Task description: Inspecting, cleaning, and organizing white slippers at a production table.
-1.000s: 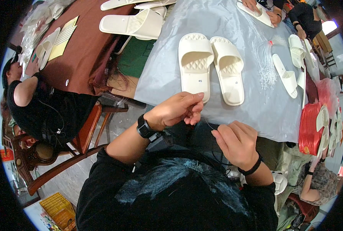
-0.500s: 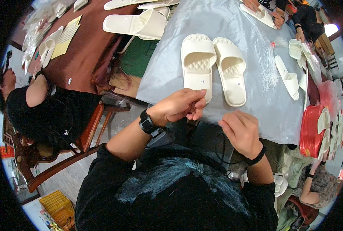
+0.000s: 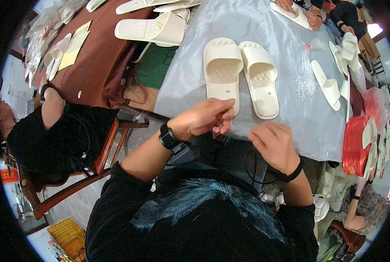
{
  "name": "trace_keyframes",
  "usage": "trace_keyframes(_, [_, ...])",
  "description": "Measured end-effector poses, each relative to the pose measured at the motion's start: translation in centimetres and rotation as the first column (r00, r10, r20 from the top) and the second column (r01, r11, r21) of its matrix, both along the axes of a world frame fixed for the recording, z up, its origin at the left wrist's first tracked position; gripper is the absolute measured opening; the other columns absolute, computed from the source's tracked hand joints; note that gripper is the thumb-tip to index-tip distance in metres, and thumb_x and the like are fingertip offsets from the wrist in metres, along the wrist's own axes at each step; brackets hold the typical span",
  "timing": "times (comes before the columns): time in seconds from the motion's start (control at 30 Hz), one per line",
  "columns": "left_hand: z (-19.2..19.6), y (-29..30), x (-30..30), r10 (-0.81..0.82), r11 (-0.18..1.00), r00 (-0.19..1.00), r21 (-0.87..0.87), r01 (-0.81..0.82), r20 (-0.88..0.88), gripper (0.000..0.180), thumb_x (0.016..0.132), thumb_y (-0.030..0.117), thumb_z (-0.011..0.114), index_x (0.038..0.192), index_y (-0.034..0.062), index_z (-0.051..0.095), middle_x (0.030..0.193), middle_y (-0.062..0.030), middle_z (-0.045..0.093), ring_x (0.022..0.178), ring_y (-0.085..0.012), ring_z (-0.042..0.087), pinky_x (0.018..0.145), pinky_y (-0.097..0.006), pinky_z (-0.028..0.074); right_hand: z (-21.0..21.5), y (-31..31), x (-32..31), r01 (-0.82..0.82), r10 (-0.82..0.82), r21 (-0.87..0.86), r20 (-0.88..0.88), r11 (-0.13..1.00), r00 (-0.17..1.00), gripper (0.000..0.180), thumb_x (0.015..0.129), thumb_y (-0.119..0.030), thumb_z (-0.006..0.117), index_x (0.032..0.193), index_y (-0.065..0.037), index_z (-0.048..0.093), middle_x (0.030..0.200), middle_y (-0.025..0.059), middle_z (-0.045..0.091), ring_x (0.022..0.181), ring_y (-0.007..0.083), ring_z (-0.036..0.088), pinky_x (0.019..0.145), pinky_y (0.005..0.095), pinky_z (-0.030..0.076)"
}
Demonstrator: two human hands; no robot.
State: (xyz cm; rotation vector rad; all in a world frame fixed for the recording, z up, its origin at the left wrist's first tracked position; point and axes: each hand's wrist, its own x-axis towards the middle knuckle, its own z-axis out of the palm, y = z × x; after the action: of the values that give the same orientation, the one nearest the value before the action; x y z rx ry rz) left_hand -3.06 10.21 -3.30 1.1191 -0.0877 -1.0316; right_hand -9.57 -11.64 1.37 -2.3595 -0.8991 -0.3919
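Observation:
Two cream slippers lie side by side on the grey-covered table (image 3: 177,102), toes pointing away from me. My left hand (image 3: 209,117) hovers over the heel of the left slipper (image 3: 222,83), with its thumb and fingers closed together. To its right, my right hand (image 3: 273,144) is held curled just off the table's near edge, below the heel of the right slipper (image 3: 264,89). Whatever the fingers of either hand may pinch is hidden or too thin to see. A bundle of clear plastic strands (image 3: 305,78) with a red tip lies right of the slippers.
More cream slippers (image 3: 153,30) are stacked at the far left, and a single slipper (image 3: 326,87) lies at the right. Co-workers' hands (image 3: 311,18) handle a slipper at the far edge. A person (image 3: 59,126) sits on a wooden chair at left; a red bundle (image 3: 354,146) stands at right.
My hands keep nearly the same pose. The view has shifted slightly, so the table and slippers appear a little further left. At the far right, a co-worker's hand and slippers have moved.

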Motion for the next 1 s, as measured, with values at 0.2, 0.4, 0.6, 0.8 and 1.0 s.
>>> trace_keyframes(0.2, [-0.4,-0.9,1.8,0.005,0.999,1.000,-0.033,-0.006,-0.009,0.050,0.101,0.050,0.038,0.068,0.0121,0.045,0.060,-0.0037,0.053,0.051,-0.0100,0.048,0.045,-0.022,0.033,-0.7,-1.1,2.5,0.161,-0.146,0.057,-0.203,0.985,0.968,0.014,0.082,-0.009,0.068,0.079,-0.003,0.056,0.072,0.0161,0.060,0.065,0.0353,0.060,0.056,0.0418,0.046])
trace_keyframes(0.4, [-0.7,-1.5,5.1,0.070,0.998,0.985,0.011,-0.069,-0.157,0.057,0.098,0.058,0.038,0.080,0.0072,0.058,0.066,-0.0070,0.061,0.050,-0.0105,0.050,0.046,-0.021,0.038,-1.7,-1.2,5.8,0.232,-0.233,-0.032,-0.216,0.972,0.948,0.020,0.089,-0.017,0.063,0.076,-0.004,0.053,0.066,0.0168,0.057,0.063,0.0376,0.058,0.053,0.0429,0.043])
trace_keyframes(0.6, [0.5,1.1,5.9,0.015,0.995,0.990,0.099,-0.029,0.140,0.051,0.097,0.052,0.046,0.096,0.0047,0.065,0.072,-0.0047,0.065,0.060,-0.0095,0.059,0.050,-0.021,0.041,-2.2,-1.1,8.6,0.208,-0.216,-0.067,-0.154,0.976,0.964,0.025,0.092,-0.025,0.058,0.076,-0.006,0.054,0.065,0.0175,0.058,0.062,0.0389,0.058,0.051,0.0452,0.043])
trace_keyframes(0.8, [3.9,5.8,8.6,0.138,0.783,0.755,0.396,-0.479,0.641,0.034,0.096,0.035,0.054,0.093,0.0046,0.068,0.074,-0.0010,0.066,0.066,-0.0083,0.061,0.057,-0.021,0.042,-2.6,-0.6,9.8,0.213,-0.229,-0.212,-0.054,0.954,0.972,0.021,0.091,-0.025,0.058,0.080,-0.007,0.056,0.065,0.0151,0.061,0.062,0.0365,0.062,0.053,0.0460,0.048])
trace_keyframes(1.0, [1.3,5.1,15.3,-0.182,0.577,0.476,0.486,-0.657,0.860,0.041,0.092,0.036,0.058,0.079,-0.0012,0.068,0.067,-0.0090,0.067,0.063,-0.0183,0.065,0.060,-0.032,0.051,-2.8,0.0,11.3,0.178,-0.157,-0.321,0.088,0.930,0.984,0.021,0.089,-0.023,0.059,0.078,-0.006,0.056,0.063,0.0141,0.062,0.060,0.0332,0.063,0.052,0.0440,0.050])
